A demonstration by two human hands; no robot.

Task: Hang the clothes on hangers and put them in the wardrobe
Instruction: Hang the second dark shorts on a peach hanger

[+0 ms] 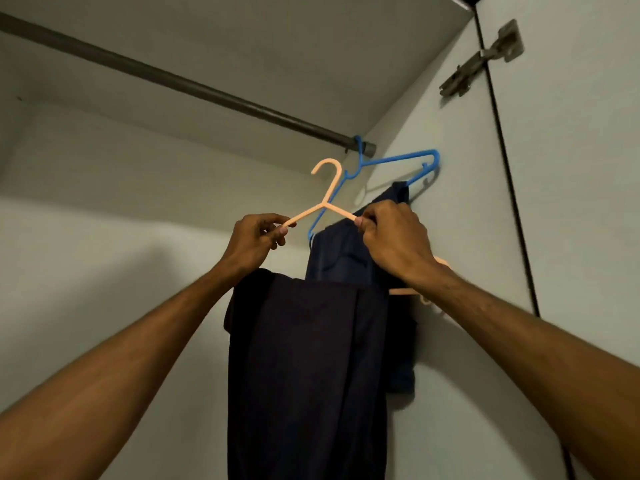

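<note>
I hold a peach hanger [328,188] up inside the wardrobe, its hook a little below the rail [180,83]. My left hand [256,242] pinches its left arm and my right hand [391,242] grips its right arm. Dark folded trousers [304,375] hang from its lower bar, straight down between my forearms. Behind them a blue hanger [398,159] hangs tilted at the rail's right end, with a navy garment [346,251] draped on it.
The wardrobe's pale back wall [104,254] and ceiling panel [277,39] surround the rail. The right side wall [460,220] lies close to the blue hanger. An open door [581,168] with a metal hinge [481,62] stands at the right.
</note>
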